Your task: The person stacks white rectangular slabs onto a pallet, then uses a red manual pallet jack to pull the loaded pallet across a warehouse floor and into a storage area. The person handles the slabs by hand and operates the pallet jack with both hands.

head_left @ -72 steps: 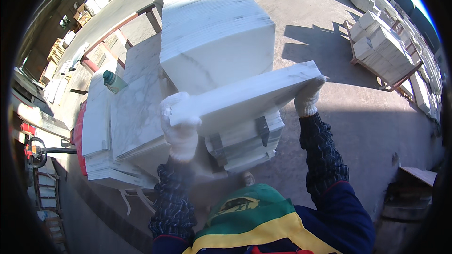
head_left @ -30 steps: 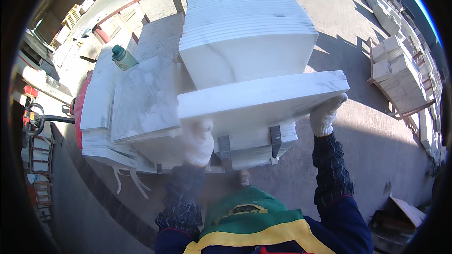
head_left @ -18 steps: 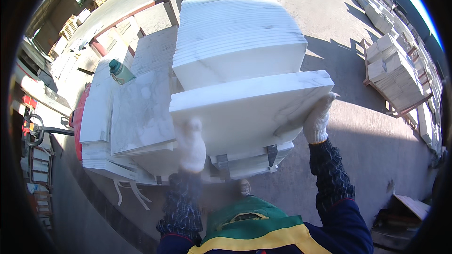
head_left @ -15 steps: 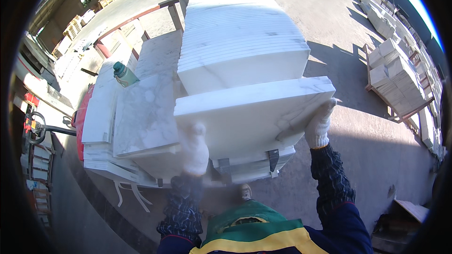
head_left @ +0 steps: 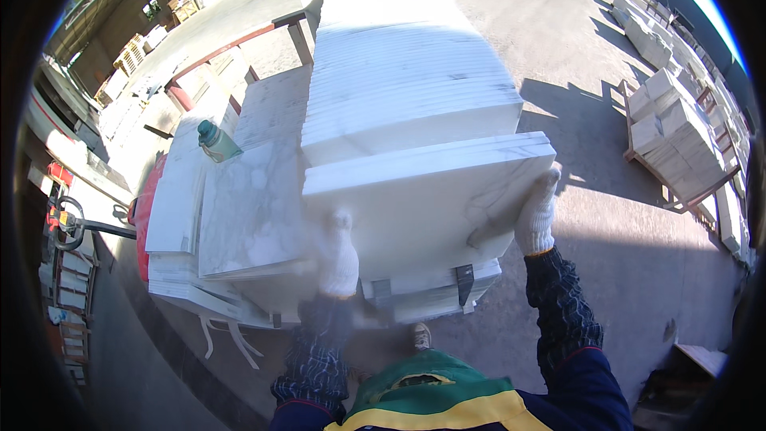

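Observation:
A white marble slab [head_left: 423, 219] with grey veining stands on edge in front of me, its broad face toward me, at the near end of a long row of upright slabs [head_left: 407, 88]. A seam along its top suggests more than one slab. My left hand [head_left: 339, 259], in a white knit glove and somewhat blurred, grips the slab's left side, thumb up on the near face; its other fingers are hidden. My right hand [head_left: 537, 211], gloved alike, is closed around the right edge. Dark strips [head_left: 464, 283] lie on the stone below the slab.
Lower slabs [head_left: 255, 199] lie left of the row, with a teal bottle [head_left: 219, 142] on them. Farther left are a red surface [head_left: 146, 211] and a black-handled machine [head_left: 72, 223]. Crated stone blocks [head_left: 678, 140] stand right. My shoe [head_left: 421, 337] is just below the stack.
Against the row, the slab has shifted slightly left and away from me, with both hands still on it. The whole view has tilted a little.

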`<control>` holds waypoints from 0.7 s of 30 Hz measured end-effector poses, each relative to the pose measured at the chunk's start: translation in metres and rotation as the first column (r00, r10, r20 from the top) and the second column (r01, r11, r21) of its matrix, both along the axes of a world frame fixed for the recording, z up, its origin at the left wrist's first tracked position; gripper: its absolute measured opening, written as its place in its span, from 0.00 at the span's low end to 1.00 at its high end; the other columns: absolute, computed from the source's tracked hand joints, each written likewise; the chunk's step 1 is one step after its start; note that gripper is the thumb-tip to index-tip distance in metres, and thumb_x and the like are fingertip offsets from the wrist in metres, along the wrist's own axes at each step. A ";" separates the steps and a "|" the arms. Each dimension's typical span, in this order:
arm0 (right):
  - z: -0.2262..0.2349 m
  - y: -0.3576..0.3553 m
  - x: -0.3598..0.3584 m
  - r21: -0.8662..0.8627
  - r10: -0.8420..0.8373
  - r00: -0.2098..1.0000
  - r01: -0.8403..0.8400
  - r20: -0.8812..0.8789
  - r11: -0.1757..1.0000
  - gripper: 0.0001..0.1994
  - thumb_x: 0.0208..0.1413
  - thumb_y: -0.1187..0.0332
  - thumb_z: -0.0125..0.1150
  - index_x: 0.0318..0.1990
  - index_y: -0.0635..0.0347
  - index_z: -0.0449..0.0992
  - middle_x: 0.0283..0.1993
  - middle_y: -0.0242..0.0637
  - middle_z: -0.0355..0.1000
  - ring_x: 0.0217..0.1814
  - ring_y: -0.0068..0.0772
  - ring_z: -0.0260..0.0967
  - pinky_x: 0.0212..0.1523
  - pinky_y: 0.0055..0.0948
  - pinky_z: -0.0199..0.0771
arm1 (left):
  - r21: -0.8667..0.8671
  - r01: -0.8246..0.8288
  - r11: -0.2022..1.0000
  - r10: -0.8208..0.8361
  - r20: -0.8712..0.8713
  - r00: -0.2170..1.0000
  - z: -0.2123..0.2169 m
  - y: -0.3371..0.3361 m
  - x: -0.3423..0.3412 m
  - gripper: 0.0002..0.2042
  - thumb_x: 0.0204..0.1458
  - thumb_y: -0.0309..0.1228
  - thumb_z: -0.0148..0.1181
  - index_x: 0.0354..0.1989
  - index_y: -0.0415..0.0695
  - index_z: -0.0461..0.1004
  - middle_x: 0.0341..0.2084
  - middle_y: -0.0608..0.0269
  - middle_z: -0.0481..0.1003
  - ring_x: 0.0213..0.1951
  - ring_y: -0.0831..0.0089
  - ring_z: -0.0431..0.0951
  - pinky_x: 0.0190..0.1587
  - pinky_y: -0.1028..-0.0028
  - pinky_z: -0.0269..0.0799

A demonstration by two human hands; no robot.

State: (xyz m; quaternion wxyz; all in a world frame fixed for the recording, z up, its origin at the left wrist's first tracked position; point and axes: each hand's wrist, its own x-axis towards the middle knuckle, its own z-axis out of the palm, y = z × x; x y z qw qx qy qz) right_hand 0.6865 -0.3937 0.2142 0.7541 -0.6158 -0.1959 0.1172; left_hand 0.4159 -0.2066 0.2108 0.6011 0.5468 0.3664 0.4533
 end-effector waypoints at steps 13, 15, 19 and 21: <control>0.000 0.009 -0.007 -0.031 0.000 0.996 -0.002 -0.086 1.000 0.50 0.68 0.24 0.35 0.77 0.64 0.57 0.73 0.46 0.65 0.72 0.38 0.64 0.74 0.40 0.65 | 0.438 -0.136 0.888 0.329 -0.402 0.854 -0.034 0.007 -0.031 0.36 0.70 0.52 0.59 0.75 0.37 0.59 0.63 0.59 0.69 0.60 0.67 0.70 0.67 0.64 0.65; 0.000 0.011 -0.005 -0.057 0.000 0.999 -0.002 -0.048 0.998 0.50 0.68 0.24 0.34 0.77 0.64 0.57 0.73 0.46 0.65 0.73 0.38 0.64 0.73 0.40 0.66 | 0.881 0.126 0.456 0.824 -0.471 0.315 -0.044 0.021 -0.029 0.36 0.70 0.52 0.59 0.76 0.38 0.58 0.63 0.59 0.69 0.61 0.67 0.70 0.67 0.64 0.65; -0.006 0.010 -0.002 0.064 0.080 0.996 -0.076 -0.050 0.995 0.55 0.64 0.20 0.37 0.77 0.66 0.58 0.73 0.44 0.63 0.74 0.38 0.61 0.75 0.40 0.60 | 0.917 0.365 0.160 0.975 -0.204 0.084 -0.049 0.025 -0.026 0.37 0.70 0.51 0.59 0.77 0.39 0.56 0.65 0.58 0.69 0.62 0.67 0.69 0.67 0.64 0.65; -0.011 0.007 -0.001 0.045 0.024 0.998 -0.021 -0.050 0.999 0.54 0.65 0.21 0.36 0.77 0.66 0.57 0.74 0.43 0.63 0.74 0.38 0.61 0.76 0.40 0.60 | 0.253 -0.142 0.957 0.124 0.086 0.989 -0.047 0.014 -0.022 0.37 0.71 0.51 0.58 0.78 0.39 0.55 0.66 0.58 0.68 0.63 0.68 0.68 0.68 0.65 0.64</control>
